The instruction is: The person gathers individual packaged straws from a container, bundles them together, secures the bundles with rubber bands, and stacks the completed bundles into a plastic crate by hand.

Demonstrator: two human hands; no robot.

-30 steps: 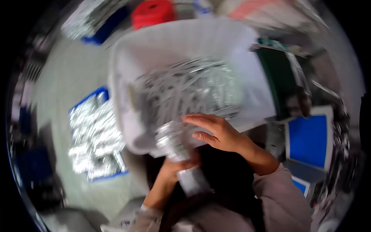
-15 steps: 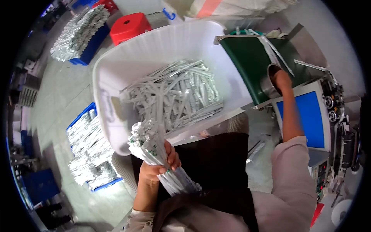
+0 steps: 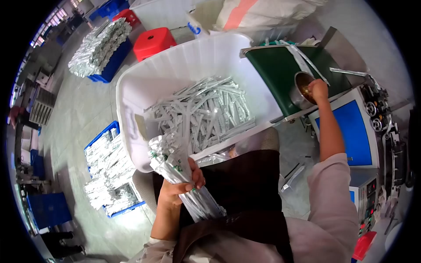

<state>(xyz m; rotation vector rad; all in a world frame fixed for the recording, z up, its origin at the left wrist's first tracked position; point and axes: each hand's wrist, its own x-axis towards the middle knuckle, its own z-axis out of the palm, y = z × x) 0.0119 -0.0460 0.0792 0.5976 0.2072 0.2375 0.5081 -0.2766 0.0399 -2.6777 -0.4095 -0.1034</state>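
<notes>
My left hand (image 3: pixel 184 184) is wrapped round a thick bundle of long silver-white foil stick packs (image 3: pixel 169 160), tilted above my dark apron (image 3: pixel 245 179). A metal cup (image 3: pixel 300 94) sits at the near edge of a green conveyor belt (image 3: pixel 267 63). My right hand (image 3: pixel 319 90) is closed at the cup's right rim, with bent fingertips reaching inside its mouth. What lies within the cup is hard to make out. In front of me, a large white tub (image 3: pixel 131 92) contains a loose heap of similar foil packs (image 3: pixel 210 111).
Two blue crates, one at left (image 3: pixel 116 127) and one farther back (image 3: pixel 107 68), are piled with foil packs. A red stool (image 3: pixel 153 43) stands behind the tub. A machine with a blue panel (image 3: pixel 346 131) is on my right. A white sack (image 3: pixel 272 13) lies at the back.
The view has shifted slightly. The metal cup's mouth now faces more toward me, and my right hand's fingers reach over its rim. My left hand keeps hold of the bundle.
</notes>
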